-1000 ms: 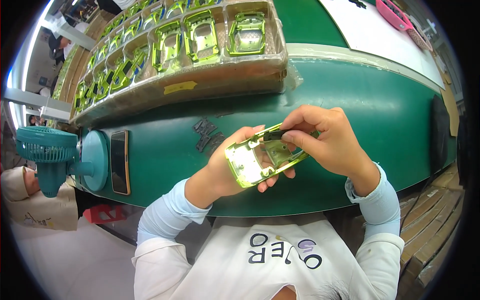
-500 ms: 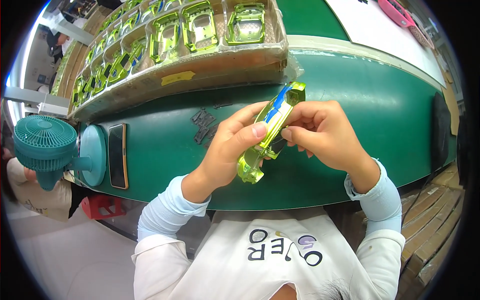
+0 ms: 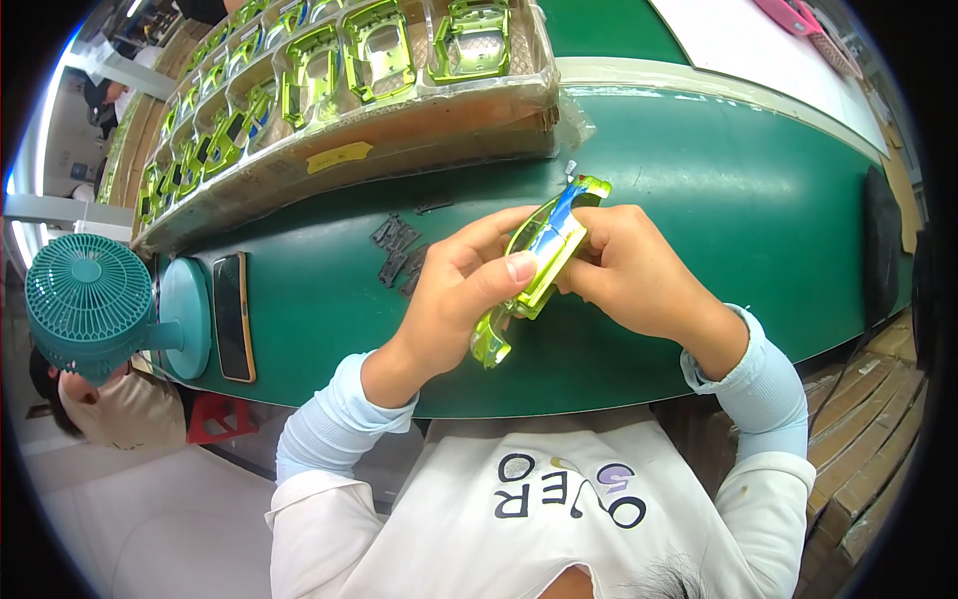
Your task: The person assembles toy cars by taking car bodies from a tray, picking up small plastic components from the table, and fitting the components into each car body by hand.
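Note:
A shiny lime-green plastic shell (image 3: 548, 254) with a blue and pale panel, curved like a toy car body, is tilted above the table in front of me. My left hand (image 3: 467, 278) is closed round its left side, thumb on the outer face. At the shell's right side is my right hand (image 3: 631, 262), fingers curled in against the inner side. Its fingertips are hidden by the shell, so what they pinch cannot be made out. Several small black plastic pieces (image 3: 395, 238) lie on the green table, left of and beyond my left hand.
A divided carton (image 3: 439, 130) of similar green shells stands at the back left. Left on the table (image 3: 738, 200) are a phone (image 3: 234, 317) and a teal fan (image 3: 88, 295). A dark object (image 3: 880, 250) lies at the right edge. Another person (image 3: 120, 404) is at far left.
My right hand's fingers have moved in closer against the shell, its thumb now partly behind the edge. The shell has turned slightly in my left hand. The view has shifted a little.

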Demonstrator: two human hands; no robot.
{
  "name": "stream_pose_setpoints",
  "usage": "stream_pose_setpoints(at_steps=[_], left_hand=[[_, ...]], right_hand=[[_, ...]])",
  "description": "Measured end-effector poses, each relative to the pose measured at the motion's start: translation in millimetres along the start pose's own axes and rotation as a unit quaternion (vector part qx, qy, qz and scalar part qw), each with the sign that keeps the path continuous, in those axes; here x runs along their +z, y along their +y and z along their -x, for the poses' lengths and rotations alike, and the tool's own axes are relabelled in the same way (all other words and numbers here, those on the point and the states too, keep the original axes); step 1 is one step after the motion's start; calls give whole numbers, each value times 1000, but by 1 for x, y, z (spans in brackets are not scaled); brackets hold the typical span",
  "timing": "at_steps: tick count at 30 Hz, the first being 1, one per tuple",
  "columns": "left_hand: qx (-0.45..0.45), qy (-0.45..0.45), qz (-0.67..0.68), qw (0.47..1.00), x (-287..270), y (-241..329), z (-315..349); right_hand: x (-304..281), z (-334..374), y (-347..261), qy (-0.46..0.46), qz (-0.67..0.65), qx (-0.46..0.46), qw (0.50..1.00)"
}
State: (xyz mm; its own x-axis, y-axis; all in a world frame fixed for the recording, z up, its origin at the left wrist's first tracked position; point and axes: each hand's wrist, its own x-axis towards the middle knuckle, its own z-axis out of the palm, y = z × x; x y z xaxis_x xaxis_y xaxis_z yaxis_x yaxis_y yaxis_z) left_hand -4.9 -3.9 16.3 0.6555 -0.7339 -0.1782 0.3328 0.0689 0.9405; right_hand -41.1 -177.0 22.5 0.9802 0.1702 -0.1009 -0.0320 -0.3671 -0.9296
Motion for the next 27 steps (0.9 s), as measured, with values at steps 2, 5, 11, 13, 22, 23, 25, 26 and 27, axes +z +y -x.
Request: stream_pose_setpoints(at_steps=[2, 5, 11, 13, 22, 23, 25, 26, 27], left_hand=[[3, 18, 18, 1000, 2, -1, -1], [7, 13, 2, 1000, 4, 2, 0], [26, 44, 55, 997, -2, 3, -1], [25, 42, 64, 997, -10, -1, -2], [-26, -45, 262, 964, -19, -4, 2], [-9, -79, 279, 957, -22, -6, 3], [103, -57, 75, 990, -28, -10, 2], [173, 18, -46, 984, -20, -14, 1], [238, 88, -166, 953, -8, -16, -2]], right_hand=[[1, -1, 3, 26, 31, -29, 999], [3, 0, 2, 2, 36, -35, 999], [15, 2, 14, 88, 84, -237, 964], [10, 3, 8, 74, 151, -259, 951], [5, 0, 7, 61, 221, -433, 872], [5, 0, 5, 76, 147, -424, 890], [-2, -1, 4, 86, 105, -407, 903], [-2, 0, 4, 59, -23, -259, 964], [-3, 2, 4, 32, -149, -98, 983]])
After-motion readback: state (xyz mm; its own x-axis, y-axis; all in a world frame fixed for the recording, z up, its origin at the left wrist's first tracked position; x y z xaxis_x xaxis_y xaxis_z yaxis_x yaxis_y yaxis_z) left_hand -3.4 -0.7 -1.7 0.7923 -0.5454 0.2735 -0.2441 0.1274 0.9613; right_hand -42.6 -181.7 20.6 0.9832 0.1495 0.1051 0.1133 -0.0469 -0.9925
